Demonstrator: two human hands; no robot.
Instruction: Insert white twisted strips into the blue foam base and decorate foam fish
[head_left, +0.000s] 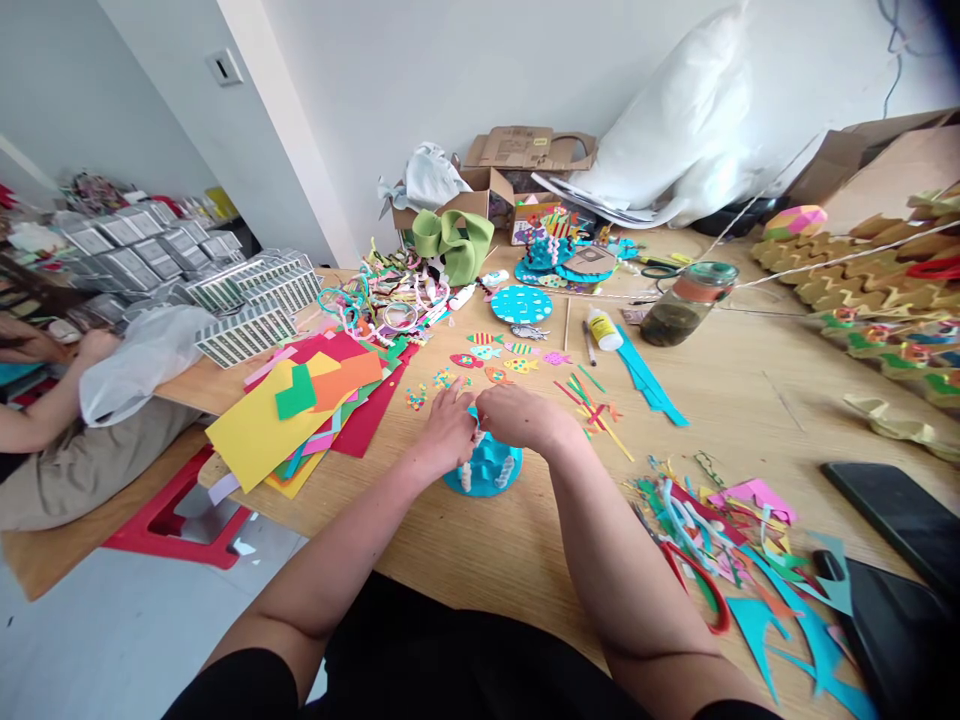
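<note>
Head cam: both hands meet over a blue paper craft piece (486, 468) w/ white curled strips, standing on the wooden table (465, 540) near its front edge. Left hand (448, 428) rests fingers on the piece's top, fingertips pressed together on a white strip (475, 437). Right hand (517, 417) pinches the same strip from the other side. Colored paper sheets (300, 420) lie to the left, paper fish cutouts (495, 360) just behind, paper scraps (720, 540) to the right, glue bottle (604, 329) further back. Another person's hand (97, 345) holds a plastic bag (139, 360) at far left.
</note>
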